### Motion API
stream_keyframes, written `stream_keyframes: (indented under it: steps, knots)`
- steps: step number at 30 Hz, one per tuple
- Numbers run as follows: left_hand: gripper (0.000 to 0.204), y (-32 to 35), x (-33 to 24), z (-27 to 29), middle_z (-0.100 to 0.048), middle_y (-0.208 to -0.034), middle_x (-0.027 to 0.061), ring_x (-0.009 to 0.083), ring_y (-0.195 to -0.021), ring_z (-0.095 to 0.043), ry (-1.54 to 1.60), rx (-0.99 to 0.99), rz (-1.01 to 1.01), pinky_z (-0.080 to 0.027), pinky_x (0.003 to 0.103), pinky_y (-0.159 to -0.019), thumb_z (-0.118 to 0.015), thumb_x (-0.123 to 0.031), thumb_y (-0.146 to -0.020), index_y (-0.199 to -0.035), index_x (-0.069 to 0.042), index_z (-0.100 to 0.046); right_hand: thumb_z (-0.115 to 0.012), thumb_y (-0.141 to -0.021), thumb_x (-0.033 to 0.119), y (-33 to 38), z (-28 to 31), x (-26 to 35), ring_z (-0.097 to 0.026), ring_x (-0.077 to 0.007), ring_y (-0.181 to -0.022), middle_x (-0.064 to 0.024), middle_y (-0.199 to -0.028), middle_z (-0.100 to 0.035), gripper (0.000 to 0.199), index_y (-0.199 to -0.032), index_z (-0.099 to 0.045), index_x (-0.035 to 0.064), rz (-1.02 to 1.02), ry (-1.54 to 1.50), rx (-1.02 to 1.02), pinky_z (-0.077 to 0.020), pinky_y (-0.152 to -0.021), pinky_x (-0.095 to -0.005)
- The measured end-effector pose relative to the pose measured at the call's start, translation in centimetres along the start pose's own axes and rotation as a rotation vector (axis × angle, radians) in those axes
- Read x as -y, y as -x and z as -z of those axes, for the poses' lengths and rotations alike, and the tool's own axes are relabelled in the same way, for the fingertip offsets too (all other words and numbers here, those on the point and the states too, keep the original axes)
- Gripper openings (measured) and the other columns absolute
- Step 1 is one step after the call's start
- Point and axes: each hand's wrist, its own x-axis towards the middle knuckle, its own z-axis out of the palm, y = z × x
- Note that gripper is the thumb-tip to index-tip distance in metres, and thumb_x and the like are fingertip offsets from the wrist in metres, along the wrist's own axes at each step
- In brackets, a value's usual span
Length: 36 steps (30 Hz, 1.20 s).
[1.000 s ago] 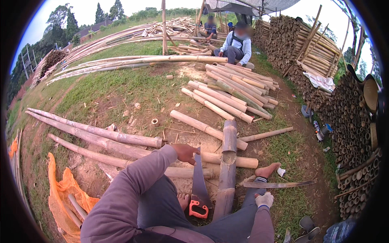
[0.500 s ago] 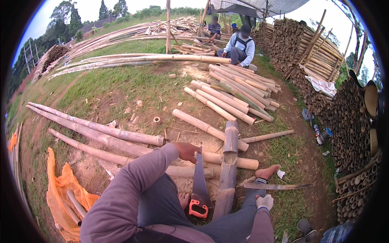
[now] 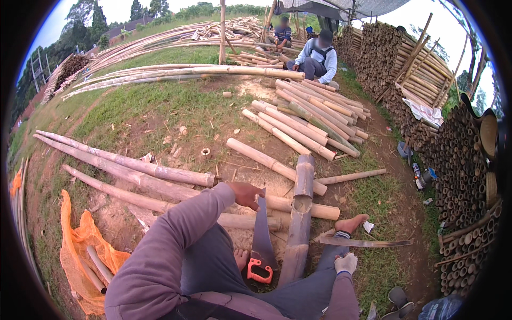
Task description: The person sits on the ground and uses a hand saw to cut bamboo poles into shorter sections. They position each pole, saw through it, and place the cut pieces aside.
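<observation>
My bare left hand (image 3: 246, 195) is closed at the narrow tip of a hand saw (image 3: 263, 234), with its fingers pinching the blade. The saw stands nearly upright, its orange handle down beside my bare foot (image 3: 241, 258). Just right of it, a thick bamboo pole (image 3: 296, 253) with a notch cut in its upper side lies between my legs across other bamboo. My right hand (image 3: 346, 263), in a pale glove, rests closed by my right shin; what it holds, if anything, is hidden. A long, thin, slightly curved strip (image 3: 368, 242) lies across my lower leg beyond that hand.
Long bamboo poles (image 3: 122, 165) stretch away left, beside an orange net sack (image 3: 90, 250). Cut bamboo lengths (image 3: 314, 117) lie ahead. Two people (image 3: 317, 57) sit beyond them. Stacked bamboo (image 3: 458, 160) walls the right side, near a blue-grey bucket (image 3: 404, 149).
My left hand has shifted slightly up at the saw's tip. The saw, notched bamboo and right hand keep nearly the same places, and the view has moved a little.
</observation>
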Motion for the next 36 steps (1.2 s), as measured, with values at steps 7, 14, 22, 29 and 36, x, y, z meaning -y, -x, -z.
stream_keyframes:
  steps: [7,14,22,29,36]
  knots:
    - [0.086,0.3,-0.1,-0.1,-0.073,-0.14,0.0236,0.0424,-0.128,-0.071,0.015,-0.016,-0.019,-0.053,0.048,-0.111,-0.08,-0.057,-0.094,-0.163,-0.015,-0.05,-0.075,-0.086,0.039,0.0,-0.6,-0.2,-0.079,-0.0428,-0.108,-0.0239,-0.11,-0.081,0.041,-0.108,-0.082,0.0047,-0.04,0.013,-0.035,-0.0616,-0.1,-0.0521]
    - [0.086,0.3,-0.5,0.2,-0.073,-0.14,0.0235,0.0417,-0.127,-0.072,-0.007,-0.019,-0.013,-0.054,0.048,-0.11,-0.08,-0.056,-0.094,-0.163,-0.015,-0.051,-0.076,-0.086,0.039,-0.1,-0.7,-0.3,-0.079,-0.0425,-0.108,-0.0256,-0.109,-0.081,0.04,-0.105,-0.083,0.004,0.024,0.028,-0.027,-0.0621,-0.098,-0.0523]
    - [0.086,1.3,-0.5,0.5,-0.075,-0.137,0.0222,0.0414,-0.127,-0.071,0.002,-0.031,0.01,-0.054,0.048,-0.109,-0.08,-0.056,-0.093,-0.162,-0.013,-0.052,-0.075,-0.084,0.035,1.1,0.8,0.8,-0.078,-0.0441,-0.107,-0.0268,-0.107,-0.081,0.038,-0.103,-0.083,0.0031,-0.021,0.008,-0.035,-0.0611,-0.1,-0.0512]
    - [0.082,1.5,-1.7,1.8,-0.075,-0.136,0.023,0.0415,-0.126,-0.071,0.003,-0.095,0.039,-0.054,0.047,-0.11,-0.079,-0.056,-0.095,-0.16,-0.013,-0.054,-0.077,-0.086,0.04,-0.3,0.0,-0.8,-0.078,-0.043,-0.112,-0.0272,-0.115,-0.08,0.046,-0.11,-0.082,0.0018,-0.016,0.106,0.019,-0.0608,-0.1,-0.0499]
    - [0.086,6.2,6.9,2.5,-0.073,-0.136,0.0281,0.0396,-0.125,-0.073,0.249,-0.657,0.25,-0.059,0.045,-0.104,-0.084,-0.048,-0.094,-0.163,-0.008,-0.051,-0.078,-0.086,0.042,2.0,0.7,3.0,-0.078,-0.0428,-0.089,-0.0227,-0.091,-0.079,0.037,-0.088,-0.078,0.0055,0.203,0.151,-0.131,-0.0626,-0.083,-0.0534]
